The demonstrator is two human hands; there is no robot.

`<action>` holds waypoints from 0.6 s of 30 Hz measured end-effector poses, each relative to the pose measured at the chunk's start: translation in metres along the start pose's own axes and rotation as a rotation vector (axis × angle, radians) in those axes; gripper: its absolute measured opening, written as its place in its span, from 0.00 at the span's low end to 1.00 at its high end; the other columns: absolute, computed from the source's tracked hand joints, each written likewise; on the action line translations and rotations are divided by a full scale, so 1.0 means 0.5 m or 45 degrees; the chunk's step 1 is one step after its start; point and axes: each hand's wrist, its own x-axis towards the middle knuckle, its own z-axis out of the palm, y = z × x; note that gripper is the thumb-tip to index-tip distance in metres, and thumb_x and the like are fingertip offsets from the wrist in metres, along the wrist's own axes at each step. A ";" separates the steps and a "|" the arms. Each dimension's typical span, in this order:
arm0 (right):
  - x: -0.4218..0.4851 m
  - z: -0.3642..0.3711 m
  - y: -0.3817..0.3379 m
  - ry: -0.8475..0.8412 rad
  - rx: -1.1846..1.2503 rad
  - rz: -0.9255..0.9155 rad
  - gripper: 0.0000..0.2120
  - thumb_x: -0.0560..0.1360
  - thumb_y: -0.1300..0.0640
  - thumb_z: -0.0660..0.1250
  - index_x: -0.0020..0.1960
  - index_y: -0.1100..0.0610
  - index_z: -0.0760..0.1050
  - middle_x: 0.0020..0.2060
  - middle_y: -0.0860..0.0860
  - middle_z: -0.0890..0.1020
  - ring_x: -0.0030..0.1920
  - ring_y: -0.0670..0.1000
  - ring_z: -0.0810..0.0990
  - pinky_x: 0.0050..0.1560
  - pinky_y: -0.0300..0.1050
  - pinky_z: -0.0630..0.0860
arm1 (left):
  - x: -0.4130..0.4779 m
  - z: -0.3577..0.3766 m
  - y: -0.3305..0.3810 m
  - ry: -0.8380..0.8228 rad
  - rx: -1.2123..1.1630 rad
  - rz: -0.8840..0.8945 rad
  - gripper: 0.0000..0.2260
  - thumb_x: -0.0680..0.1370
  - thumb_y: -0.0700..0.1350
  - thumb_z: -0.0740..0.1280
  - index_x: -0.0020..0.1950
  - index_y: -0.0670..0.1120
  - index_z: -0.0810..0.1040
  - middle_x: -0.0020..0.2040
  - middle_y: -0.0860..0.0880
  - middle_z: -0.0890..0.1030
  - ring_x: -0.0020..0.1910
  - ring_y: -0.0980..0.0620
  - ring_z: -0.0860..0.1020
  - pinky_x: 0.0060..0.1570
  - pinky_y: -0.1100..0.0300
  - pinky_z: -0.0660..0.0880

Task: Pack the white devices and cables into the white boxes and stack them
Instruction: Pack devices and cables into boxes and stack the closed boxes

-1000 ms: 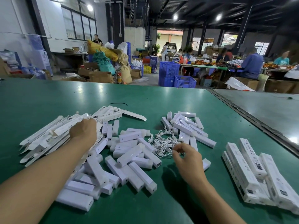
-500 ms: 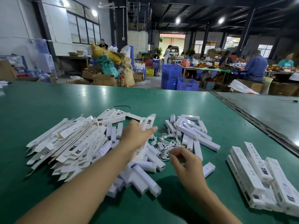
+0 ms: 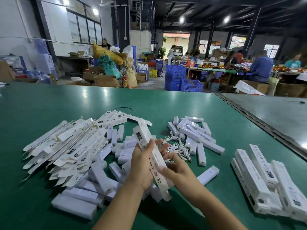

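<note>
My left hand (image 3: 142,166) grips a box (image 3: 143,136), fingers curled round it; my right hand (image 3: 178,171) pinches its near edge. It's tilted over the devices (image 3: 99,177), cables (image 3: 177,146) just beyond, packed boxes (image 3: 259,180) at right.

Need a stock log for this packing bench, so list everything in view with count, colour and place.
flat boxes: many, white, piled on the table's left
devices: many, white, one heap beside the flat boxes, another farther right
cables: one tangle, white, between the two device heaps
packed boxes: several, white, stacked at the table's right
held box: one, white, above the near heap
black tie: one, black, on the table beyond the piles
table: one, green
crates: at least two, blue, on the floor beyond the table
left hand: grips the held box
right hand: pinches its lower half
</note>
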 end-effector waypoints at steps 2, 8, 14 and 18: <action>0.001 0.001 0.002 -0.024 -0.076 0.028 0.16 0.75 0.55 0.73 0.57 0.58 0.72 0.49 0.59 0.85 0.46 0.59 0.84 0.49 0.54 0.79 | -0.002 -0.008 -0.003 -0.010 0.007 0.035 0.09 0.83 0.42 0.60 0.60 0.41 0.75 0.49 0.42 0.85 0.44 0.48 0.85 0.41 0.52 0.82; 0.005 0.007 0.007 0.041 -0.080 0.007 0.10 0.74 0.64 0.73 0.53 0.64 0.75 0.45 0.61 0.85 0.43 0.56 0.82 0.47 0.51 0.79 | -0.005 -0.006 -0.012 0.015 0.029 0.096 0.09 0.79 0.41 0.63 0.58 0.39 0.71 0.37 0.45 0.81 0.31 0.51 0.79 0.32 0.54 0.79; 0.005 0.008 0.003 0.217 -0.157 -0.040 0.08 0.75 0.58 0.72 0.53 0.57 0.78 0.43 0.55 0.86 0.41 0.55 0.85 0.37 0.47 0.78 | -0.004 -0.024 -0.022 -0.009 0.034 0.111 0.21 0.78 0.49 0.64 0.70 0.52 0.67 0.55 0.43 0.85 0.51 0.43 0.85 0.42 0.49 0.82; 0.010 -0.023 -0.006 0.440 0.004 -0.016 0.14 0.74 0.48 0.72 0.52 0.57 0.74 0.41 0.56 0.85 0.32 0.52 0.82 0.29 0.43 0.76 | -0.014 -0.027 -0.033 -0.054 0.248 0.204 0.26 0.79 0.44 0.68 0.71 0.65 0.64 0.63 0.51 0.80 0.58 0.46 0.82 0.51 0.54 0.81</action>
